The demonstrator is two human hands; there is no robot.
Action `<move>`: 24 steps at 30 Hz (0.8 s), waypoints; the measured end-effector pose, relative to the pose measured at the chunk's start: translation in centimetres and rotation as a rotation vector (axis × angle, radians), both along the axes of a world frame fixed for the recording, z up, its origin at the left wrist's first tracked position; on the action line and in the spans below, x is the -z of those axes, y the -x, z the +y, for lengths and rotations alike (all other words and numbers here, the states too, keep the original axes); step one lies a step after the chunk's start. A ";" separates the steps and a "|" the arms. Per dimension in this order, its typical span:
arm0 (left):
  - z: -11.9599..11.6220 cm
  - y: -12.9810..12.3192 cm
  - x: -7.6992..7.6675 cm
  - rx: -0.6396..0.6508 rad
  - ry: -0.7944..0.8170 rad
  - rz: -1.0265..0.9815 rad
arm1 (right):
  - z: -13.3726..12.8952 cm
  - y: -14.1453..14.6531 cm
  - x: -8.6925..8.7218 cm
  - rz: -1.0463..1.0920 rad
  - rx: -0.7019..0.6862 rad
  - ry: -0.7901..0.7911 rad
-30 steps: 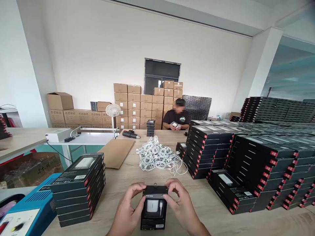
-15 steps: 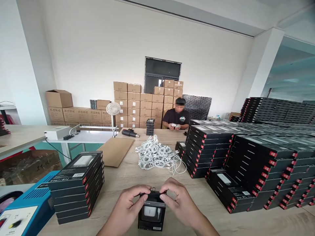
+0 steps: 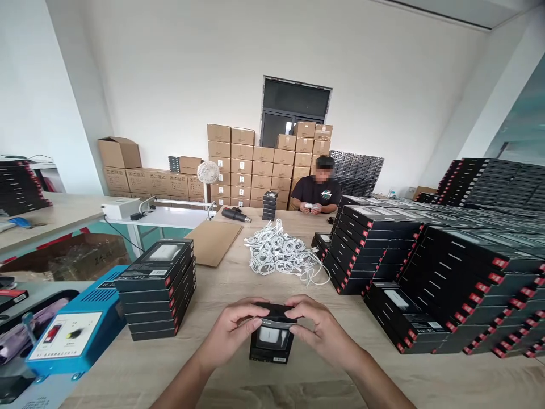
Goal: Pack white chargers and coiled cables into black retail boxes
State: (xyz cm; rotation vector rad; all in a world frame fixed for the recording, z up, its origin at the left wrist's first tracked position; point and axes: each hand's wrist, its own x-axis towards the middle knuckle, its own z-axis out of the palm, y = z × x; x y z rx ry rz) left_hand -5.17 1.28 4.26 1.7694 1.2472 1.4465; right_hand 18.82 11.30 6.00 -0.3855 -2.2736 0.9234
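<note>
Both hands had closed further over the top end of the black retail box (image 3: 272,343), and the small loop seen at its top a moment before was now hidden behind them, while the whole room sat lower and further right in view. The left hand (image 3: 233,326) wrapped the box's upper left corner, and the right hand (image 3: 321,325) gripped its upper right corner, with the fingers of both curled over the top and nearly meeting. The box stood upright in their grip near the middle of the table's near edge, its window showing a white charger; whether it touched the wooden table (image 3: 238,289) could not be told. Just left of it stood a stack of black boxes (image 3: 155,289), with a blue bench unit (image 3: 76,329) beyond that at the table's left edge. Ahead lay a tangled pile of white cables (image 3: 281,250) beside a sheet of brown cardboard (image 3: 213,241). Long rows of stacked black boxes (image 3: 378,244) filled the right side of the table. At the far edge, a seated co-worker (image 3: 317,190) held something small and white in both hands, near a heat gun (image 3: 235,215), with brown cartons (image 3: 242,165) piled behind.
</note>
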 end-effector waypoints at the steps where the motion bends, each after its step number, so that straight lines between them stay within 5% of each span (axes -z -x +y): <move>1: 0.0 -0.1 -0.1 0.013 0.015 -0.021 | 0.0 0.1 -0.4 -0.010 -0.006 -0.026; 6: 0.0 -0.7 -0.4 0.023 0.049 -0.152 | -0.3 1.1 -1.6 -0.034 -0.072 -0.129; 11: -0.3 -1.0 -0.6 -0.009 0.045 -0.118 | -0.6 1.4 -0.2 0.025 -0.064 -0.080; 16: -0.5 -0.7 -0.3 0.001 0.066 -0.118 | -0.7 0.5 0.4 0.006 -0.080 0.102; 24: -0.5 -1.1 -0.6 0.040 0.070 -0.112 | 1.4 0.9 -1.6 -0.072 -0.193 0.491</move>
